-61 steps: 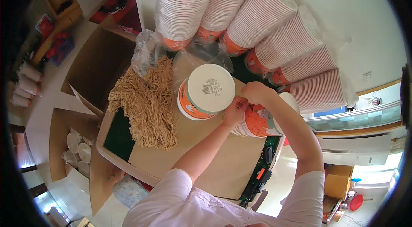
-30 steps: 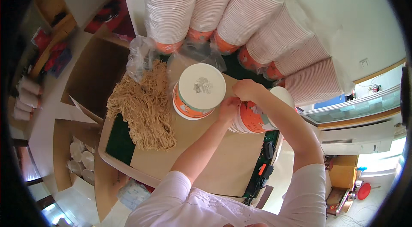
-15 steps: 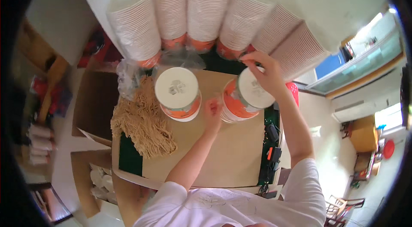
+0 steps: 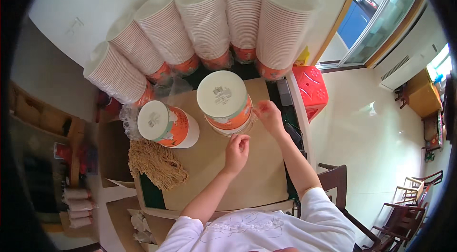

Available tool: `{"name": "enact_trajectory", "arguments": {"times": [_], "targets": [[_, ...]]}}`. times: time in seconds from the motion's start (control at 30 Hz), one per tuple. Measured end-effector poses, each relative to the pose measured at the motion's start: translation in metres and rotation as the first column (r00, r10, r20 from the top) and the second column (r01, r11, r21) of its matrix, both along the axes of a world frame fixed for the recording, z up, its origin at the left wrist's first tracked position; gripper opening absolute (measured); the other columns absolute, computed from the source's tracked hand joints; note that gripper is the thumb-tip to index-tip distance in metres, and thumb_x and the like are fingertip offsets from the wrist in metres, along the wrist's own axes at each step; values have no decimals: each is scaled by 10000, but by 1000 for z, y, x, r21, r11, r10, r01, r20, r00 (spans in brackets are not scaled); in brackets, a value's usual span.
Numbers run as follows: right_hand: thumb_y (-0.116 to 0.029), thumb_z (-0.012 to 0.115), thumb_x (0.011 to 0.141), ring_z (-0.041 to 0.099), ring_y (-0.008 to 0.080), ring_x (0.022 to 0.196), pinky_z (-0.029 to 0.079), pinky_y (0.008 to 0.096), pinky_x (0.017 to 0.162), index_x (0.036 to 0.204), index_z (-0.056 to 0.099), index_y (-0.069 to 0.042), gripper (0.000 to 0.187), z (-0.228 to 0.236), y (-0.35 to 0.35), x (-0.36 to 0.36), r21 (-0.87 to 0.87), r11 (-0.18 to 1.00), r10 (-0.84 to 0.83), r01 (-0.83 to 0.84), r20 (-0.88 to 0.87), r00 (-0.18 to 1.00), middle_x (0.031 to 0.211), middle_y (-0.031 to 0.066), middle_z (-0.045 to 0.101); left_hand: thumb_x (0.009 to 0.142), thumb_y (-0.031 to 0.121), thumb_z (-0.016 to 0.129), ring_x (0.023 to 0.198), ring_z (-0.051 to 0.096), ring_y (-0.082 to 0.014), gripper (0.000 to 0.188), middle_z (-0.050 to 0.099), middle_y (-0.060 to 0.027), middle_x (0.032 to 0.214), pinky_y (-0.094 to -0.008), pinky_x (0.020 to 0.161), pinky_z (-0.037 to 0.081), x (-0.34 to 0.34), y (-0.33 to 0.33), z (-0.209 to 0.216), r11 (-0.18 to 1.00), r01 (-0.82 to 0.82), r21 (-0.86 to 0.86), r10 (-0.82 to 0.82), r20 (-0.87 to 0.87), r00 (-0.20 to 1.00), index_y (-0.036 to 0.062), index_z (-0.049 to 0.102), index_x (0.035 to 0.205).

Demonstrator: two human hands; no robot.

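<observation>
Two upside-down paper tubs with orange printed sides and pale round bases stand on the table. The larger-looking paper tub [image 4: 222, 95] is in front of my hands; thin tan lines show around its lower rim. My right hand [image 4: 269, 117] is at this tub's right side, fingertips pinched close to the wall. Just below its lower rim, my left hand [image 4: 237, 152] has its fingers curled together. Whatever is in either pinch is too small to make out. Off to the left stands the other paper tub [image 4: 171, 126], beside a heap of tan cords [image 4: 156, 162].
Several tall plastic-wrapped stacks of paper tubs [image 4: 202, 23] line the wall behind. A cardboard sheet [image 4: 214, 185] covers the green tabletop. Clear plastic wrap [image 4: 129, 121] lies at the left edge. A red stool [image 4: 310, 87] and dark wooden chair [image 4: 335, 185] are at the right.
My view has shifted. My right hand has come down from the top of the tub to its side, and my left hand sits below the rim.
</observation>
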State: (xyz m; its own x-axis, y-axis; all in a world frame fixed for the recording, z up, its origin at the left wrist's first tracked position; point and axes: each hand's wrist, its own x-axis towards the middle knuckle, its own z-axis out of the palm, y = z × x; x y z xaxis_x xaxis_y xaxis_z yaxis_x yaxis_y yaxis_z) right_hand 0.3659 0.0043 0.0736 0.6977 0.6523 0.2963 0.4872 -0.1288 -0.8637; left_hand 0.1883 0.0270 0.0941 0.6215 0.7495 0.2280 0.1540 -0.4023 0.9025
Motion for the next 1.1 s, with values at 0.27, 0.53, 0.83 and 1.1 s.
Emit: {"name": "enact_trajectory", "arguments": {"times": [0.27, 0.53, 0.83, 1.1], "targets": [[-32, 626, 735, 584, 221, 670, 463, 299, 606, 818, 595, 2, 95, 11, 8, 12, 35, 989, 146, -144, -62, 987, 748, 129, 578, 744, 39, 567, 1137, 429, -340, 379, 380, -199, 1249, -386, 904, 405, 51, 4, 12, 983, 143, 117, -109, -264, 959, -41, 499, 1108], [-56, 623, 746, 595, 224, 696, 474, 301, 619, 825, 597, 4, 103, 16, 12, 16, -49, 979, 197, -198, -33, 980, 774, 125, 593, 737, 32, 580, 870, 578, -284, 420, 395, -172, 1235, -380, 766, 464, 60, 1, 10, 986, 75, 147, -38, -242, 970, 30, 499, 1149], [-109, 610, 804, 561, 98, 672, 447, 233, 587, 846, 600, 3, 120, 7, 10, 12, -108, 984, 101, -141, -311, 945, 751, 59, 619, 725, 24, 598, 826, 586, -274, 460, 325, -192, 1287, -364, 758, 472, 65, -5, 4, 987, 24, 156, 5, -185, 983, 17, 483, 1170], [-111, 595, 807, 523, 67, 643, 402, 205, 530, 841, 595, 17, 133, 8, 8, 23, -120, 944, 213, -307, -488, 846, 702, 28, 593, 728, 35, 588, 1187, 362, -366, 507, 291, -225, 1305, -398, 912, 397, 65, -9, 11, 998, 42, 55, -31, -188, 982, -1, 420, 1205]]}}
